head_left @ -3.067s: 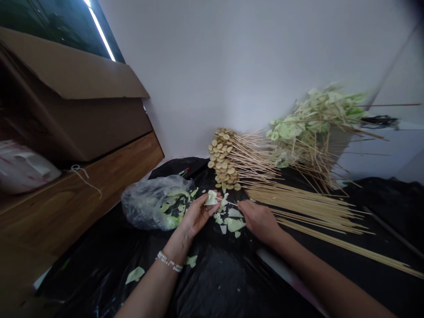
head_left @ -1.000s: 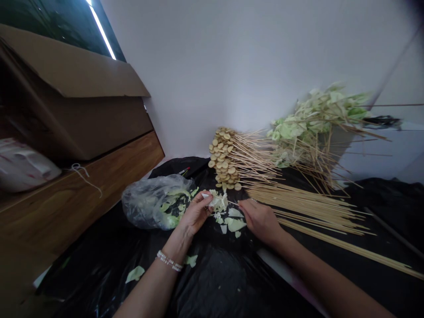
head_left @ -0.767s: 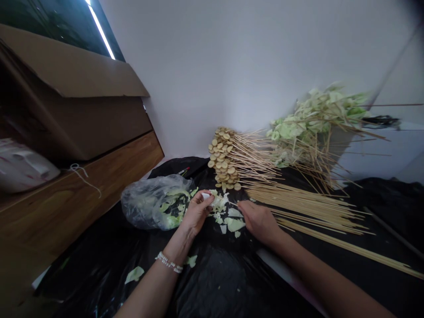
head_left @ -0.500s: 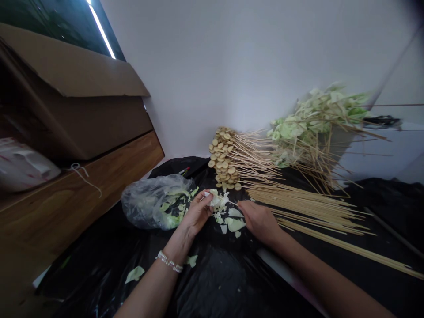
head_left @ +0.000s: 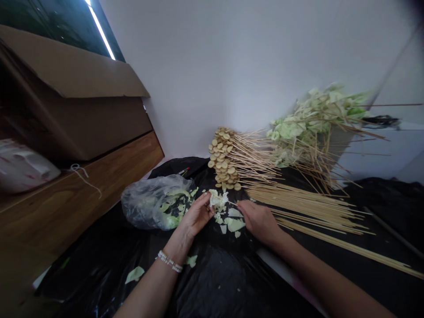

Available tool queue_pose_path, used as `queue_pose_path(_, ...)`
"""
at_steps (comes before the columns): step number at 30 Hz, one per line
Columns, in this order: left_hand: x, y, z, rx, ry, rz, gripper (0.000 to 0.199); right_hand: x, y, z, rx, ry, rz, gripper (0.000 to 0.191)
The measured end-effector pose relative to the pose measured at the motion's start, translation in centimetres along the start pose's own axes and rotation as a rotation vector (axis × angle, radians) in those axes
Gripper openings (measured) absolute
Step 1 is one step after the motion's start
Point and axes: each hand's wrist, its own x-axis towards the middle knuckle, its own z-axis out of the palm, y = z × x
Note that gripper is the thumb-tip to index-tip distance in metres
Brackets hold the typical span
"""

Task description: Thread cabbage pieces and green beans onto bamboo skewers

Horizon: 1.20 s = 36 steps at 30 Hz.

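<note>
My left hand (head_left: pixel 199 213), a beaded bracelet on its wrist, is closed with its fingertips on a pale cabbage leaf (head_left: pixel 218 198). A thin wooden skewer (head_left: pixel 232 203) runs from that leaf to my right hand (head_left: pixel 258 219), whose fingers are wrapped round the stick. Loose cabbage pieces (head_left: pixel 234 224) lie just below the leaf on the black plastic sheet (head_left: pixel 215 274). To the left of my left hand is a clear plastic bag (head_left: pixel 142 203) with more cabbage in and beside its mouth.
Skewered potato slices (head_left: pixel 222 154) are stacked behind my hands. Bare skewers (head_left: pixel 308 207) lie to the right. Beyond them, cabbage skewers (head_left: pixel 304 119) are heaped against a container. At left, a cardboard box (head_left: pixel 96 119) and a white bag (head_left: pixel 28 168) rest on a wooden surface (head_left: pixel 109 181).
The cabbage leaf sits a little differently at my left fingertips, which have shifted slightly. My right hand keeps hold of the skewer, nearly in place.
</note>
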Motion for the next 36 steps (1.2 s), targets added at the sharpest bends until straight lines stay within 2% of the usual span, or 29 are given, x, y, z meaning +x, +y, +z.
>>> queue_pose_path(3,0.0,0.0,-0.1,0.011,-0.019,-0.009,0.013,0.0,0.0,0.0,0.006,-0.004,-0.001,0.027)
queue_pose_path(9,-0.1,-0.4,-0.3,0.217,-0.067,0.029,0.018,0.0,-0.1,-0.2,0.005,-0.034,-0.015,0.027)
queue_pose_path(12,-0.1,-0.7,-0.2,0.231,-0.06,0.031,0.021,0.0,-0.1,-0.2,0.02,-0.034,-0.012,0.026)
queue_pose_path(20,0.5,-0.4,-0.4,0.124,-0.016,0.024,0.013,0.0,0.3,-0.1,0.054,0.093,0.014,0.025)
queue_pose_path(27,0.9,-0.3,-0.5,0.157,0.127,0.096,0.012,-0.1,0.3,0.2,0.076,0.094,-0.005,0.023)
queue_pose_path(36,0.9,-0.1,-0.6,0.118,0.172,0.131,0.011,-0.1,0.2,0.2,0.006,0.042,-0.012,0.025)
